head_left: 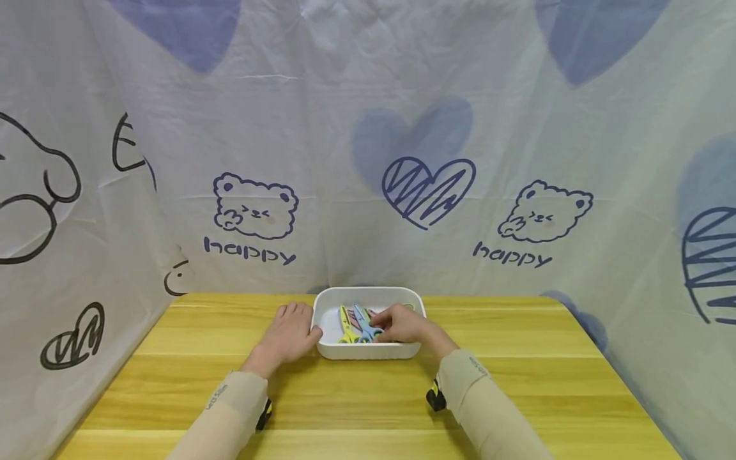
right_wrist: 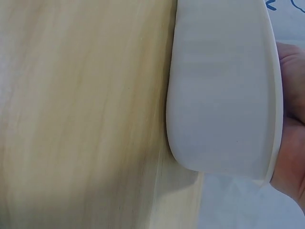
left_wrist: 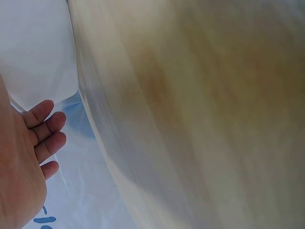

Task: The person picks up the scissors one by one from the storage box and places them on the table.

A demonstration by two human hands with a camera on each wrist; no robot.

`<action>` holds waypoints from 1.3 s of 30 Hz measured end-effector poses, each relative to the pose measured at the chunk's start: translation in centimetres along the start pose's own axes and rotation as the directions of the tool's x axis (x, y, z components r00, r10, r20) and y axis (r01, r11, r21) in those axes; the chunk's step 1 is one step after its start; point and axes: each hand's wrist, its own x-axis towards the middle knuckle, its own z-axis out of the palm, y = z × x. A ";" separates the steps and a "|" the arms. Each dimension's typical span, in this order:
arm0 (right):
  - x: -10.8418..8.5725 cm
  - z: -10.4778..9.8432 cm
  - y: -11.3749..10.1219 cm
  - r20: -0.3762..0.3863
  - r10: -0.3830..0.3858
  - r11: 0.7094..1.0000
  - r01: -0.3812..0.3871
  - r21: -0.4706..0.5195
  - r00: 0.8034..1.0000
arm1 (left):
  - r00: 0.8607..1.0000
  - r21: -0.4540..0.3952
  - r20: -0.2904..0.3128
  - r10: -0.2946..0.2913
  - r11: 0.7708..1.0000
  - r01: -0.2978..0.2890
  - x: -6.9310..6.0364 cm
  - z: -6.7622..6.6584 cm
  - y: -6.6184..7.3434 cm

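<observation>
First, head view, box: a white oblong box with round corners and smooth sides (head_left: 365, 351) sits near the far edge of a yellow wooden bench with stripy grain (head_left: 345, 402).
Scissors: they lie in the box, around its middle. A small yellow pair of scissors (head_left: 346, 326) is on the left, and a small light blue pair of scissors (head_left: 361, 316) is just beside it. Some pink pieces (head_left: 352, 316) show by them, too small to name.
Left hand: the left hand (head_left: 289, 332) is at the left side of the box, thumb at the rim. Its fingers look loose and nearly straight.
Right hand: the right hand (head_left: 402, 324) reaches into the box. Its fingers are bent over the blue pair's handles. I cannot tell if they pinch it.
Sleeves: both arms wear cream sleeves (head_left: 227, 415) with dark letters.
Cloth: a white cloth with blue hearts, bears and the word "happy" (head_left: 339, 160) hangs behind.
Left wrist view, left hand: four fingers are softly bent, just beside a round corner of the box.
Left wrist view, bench: blurry and stripy, on the right.
Right wrist view, box: its outside wall stands up from the bench.
Right wrist view, right hand: part of it shows past the rim; the wall hides its fingers.
</observation>
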 end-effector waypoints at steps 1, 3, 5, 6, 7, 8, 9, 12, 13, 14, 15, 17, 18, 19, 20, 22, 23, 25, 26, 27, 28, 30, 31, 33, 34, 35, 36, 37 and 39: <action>0.0 0.0 0.0 0.002 0.003 1.000 -0.003 0.000 1.000 | 1.000 -0.001 0.000 0.000 1.000 0.000 0.0 0.0 0.0; -0.1 -0.1 0.0 0.005 0.013 1.000 -0.013 0.008 1.000 | 1.000 -0.001 0.001 0.000 1.000 0.000 0.0 0.0 0.1; -0.1 -0.1 0.0 0.007 0.020 1.000 -0.020 0.015 1.000 | 1.000 -0.003 0.001 0.000 1.000 0.000 0.0 0.0 0.1; -0.1 -0.1 0.0 0.008 0.022 1.000 -0.022 0.018 1.000 | 1.000 -0.004 0.001 0.001 1.000 -0.001 0.0 0.0 0.1; -0.1 -0.1 0.0 0.008 0.022 1.000 -0.023 0.021 1.000 | 1.000 -0.005 0.000 0.002 1.000 -0.002 0.0 0.0 0.1; -0.1 -0.1 0.0 0.007 0.026 0.999 -0.026 0.025 1.000 | 1.000 -0.006 -0.001 0.003 1.000 -0.003 0.0 0.0 0.2; -0.1 -0.1 0.0 0.005 0.026 0.999 -0.026 0.026 1.000 | 1.000 -0.007 -0.003 0.004 1.000 -0.004 0.0 0.0 0.2; 0.0 -0.1 0.1 -0.005 0.029 0.999 -0.028 0.032 1.000 | 1.000 -0.009 -0.007 0.003 1.000 -0.003 0.0 0.0 0.2; 0.0 0.0 0.1 -0.011 0.030 0.999 -0.029 0.033 0.999 | 1.000 -0.009 -0.009 0.003 1.000 -0.003 0.0 0.0 0.2; 0.0 0.0 0.1 -0.017 0.029 0.999 -0.028 0.034 0.999 | 1.000 -0.010 -0.008 0.002 1.000 -0.002 0.0 0.0 0.2; 0.1 0.0 0.1 -0.024 0.032 0.999 -0.031 0.034 0.999 | 1.000 -0.011 -0.008 0.001 1.000 -0.001 0.0 0.1 0.2; 0.1 0.0 0.1 -0.038 0.036 0.999 -0.035 0.034 0.999 | 1.000 -0.012 -0.008 0.000 1.000 0.000 0.0 0.1 0.2; 0.1 0.0 0.1 -0.045 0.039 0.999 -0.037 0.034 0.998 | 1.000 -0.013 -0.006 0.000 1.000 0.000 0.0 0.1 0.2; 0.1 0.0 0.1 -0.052 0.043 0.998 -0.041 0.038 0.998 | 1.000 -0.014 -0.004 0.000 1.000 0.000 0.0 0.1 0.2; 0.1 0.0 0.1 -0.059 0.045 0.998 -0.042 0.042 0.997 | 1.000 -0.014 -0.001 0.000 1.000 -0.001 0.0 0.1 0.2; 0.1 0.1 0.2 -0.073 0.051 0.997 -0.047 0.061 0.996 | 1.000 -0.015 -0.005 0.003 1.000 -0.003 0.0 0.2 0.2; 0.1 0.1 0.2 -0.080 0.052 0.996 -0.046 0.076 0.995 | 1.000 -0.016 -0.008 0.005 1.000 -0.006 0.0 0.2 0.2; 0.2 0.1 0.2 -0.093 0.056 0.993 -0.046 0.105 0.994 | 1.000 -0.016 -0.013 0.008 1.000 -0.008 0.0 0.2 0.2; 0.2 0.1 0.2 -0.099 0.059 0.992 -0.047 0.117 0.993 | 1.000 -0.013 -0.015 0.008 1.000 -0.008 0.0 0.2 0.1; 0.2 0.1 0.2 -0.105 0.061 0.990 -0.047 0.129 0.993 | 1.000 -0.013 -0.017 0.008 1.000 -0.008 0.0 0.2 0.1; 0.2 0.1 0.2 -0.110 0.061 0.990 -0.045 0.136 0.992 | 1.000 -0.013 -0.020 0.010 1.000 -0.010 0.0 0.2 0.1; 0.2 0.2 0.2 -0.120 0.066 0.989 -0.048 0.142 0.991 | 1.000 -0.011 -0.018 0.009 1.000 -0.009 0.0 0.2 0.1; 0.1 0.2 0.1 -0.125 0.072 0.987 -0.053 0.150 0.990 | 1.000 -0.009 -0.015 0.009 1.000 -0.009 0.1 0.3 0.1; 0.1 0.2 0.1 -0.132 0.089 0.983 -0.065 0.174 0.987 | 1.000 -0.014 -0.018 0.011 1.000 -0.011 0.1 0.3 0.0; 0.1 0.2 0.0 -0.135 0.104 0.979 -0.077 0.191 0.985 | 1.000 -0.017 -0.019 0.012 1.000 -0.012 0.1 0.4 0.0; 0.1 0.2 0.0 -0.138 0.117 0.974 -0.087 0.210 0.983 | 1.000 -0.018 -0.018 0.011 1.000 -0.011 0.1 0.4 0.0; 0.1 0.2 0.0 -0.140 0.134 0.967 -0.099 0.235 0.981 | 1.000 -0.020 -0.019 0.012 1.000 -0.012 0.1 0.4 0.0; 0.1 0.2 -0.1 -0.141 0.150 0.960 -0.110 0.258 0.979 | 1.000 -0.022 -0.018 0.011 1.000 -0.011 0.1 0.5 -0.1; 0.1 0.3 -0.2 -0.150 0.175 0.946 -0.124 0.299 0.973 | 1.000 -0.024 -0.022 0.012 1.000 -0.012 0.1 0.5 -0.1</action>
